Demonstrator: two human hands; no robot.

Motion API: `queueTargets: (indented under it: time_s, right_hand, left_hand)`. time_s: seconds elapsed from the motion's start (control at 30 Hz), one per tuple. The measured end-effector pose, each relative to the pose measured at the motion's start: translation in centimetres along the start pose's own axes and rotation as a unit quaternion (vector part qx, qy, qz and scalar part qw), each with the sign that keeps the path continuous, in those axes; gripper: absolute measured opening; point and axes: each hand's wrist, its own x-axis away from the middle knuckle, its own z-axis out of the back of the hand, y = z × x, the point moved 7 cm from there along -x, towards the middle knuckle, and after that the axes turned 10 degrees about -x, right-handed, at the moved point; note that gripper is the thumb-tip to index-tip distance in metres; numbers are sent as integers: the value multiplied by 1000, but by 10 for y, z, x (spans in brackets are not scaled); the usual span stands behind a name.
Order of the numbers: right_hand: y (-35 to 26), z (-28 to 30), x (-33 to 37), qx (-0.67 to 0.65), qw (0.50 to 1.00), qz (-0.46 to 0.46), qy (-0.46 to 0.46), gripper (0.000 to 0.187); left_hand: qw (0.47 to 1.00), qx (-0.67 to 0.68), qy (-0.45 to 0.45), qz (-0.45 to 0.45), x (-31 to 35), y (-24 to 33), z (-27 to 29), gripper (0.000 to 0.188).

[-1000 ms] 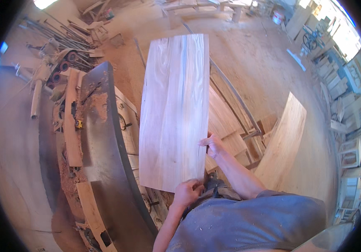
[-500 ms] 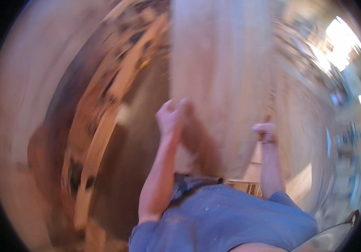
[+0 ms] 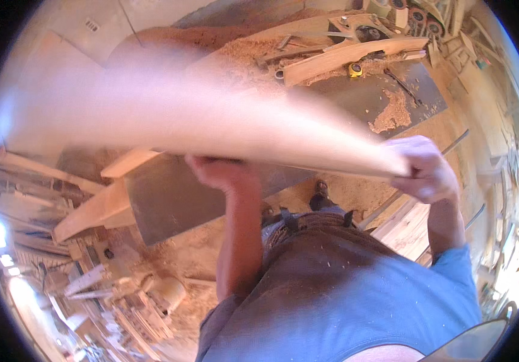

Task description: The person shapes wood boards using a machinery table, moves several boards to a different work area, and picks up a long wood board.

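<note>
A long, pale wooden board (image 3: pixel 211 123), smeared by motion, stretches from the far left across to the right in front of my body. My right hand (image 3: pixel 425 169) is closed round its narrow-looking right end. Under the board's near edge, farther left, my left hand (image 3: pixel 220 172) is closed against the wood, its fingers partly hidden by the board. The board is held up above a dark, flat metal table (image 3: pixel 175 199), hiding the middle of it.
Beyond the board lie a curved wooden piece (image 3: pixel 356 55), a yellow tape measure (image 3: pixel 355 70), a long dark tool (image 3: pixel 401 84) and heaped shavings (image 3: pixel 392 111). Offcuts (image 3: pixel 145 308) are scattered at lower left. Planks (image 3: pixel 404 229) lie beside my right forearm.
The board, which stretched straight ahead between my hands, now swings across to the left. My right hand has come to its end, and my view has turned.
</note>
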Motion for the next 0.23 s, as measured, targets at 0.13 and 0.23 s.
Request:
queueTargets:
  time_s: [0.13, 0.23]
  right_hand:
    - [-6, -72, -60, 41, 974, 71, -211, 53]
    - [-23, -139, -70, 35, 911, 121, -392, 58]
  left_hand:
    - [940, -45, -288, -178, 43, 49, 115, 52]
    - [909, -66, -325, -252, 97, 80, 163, 56]
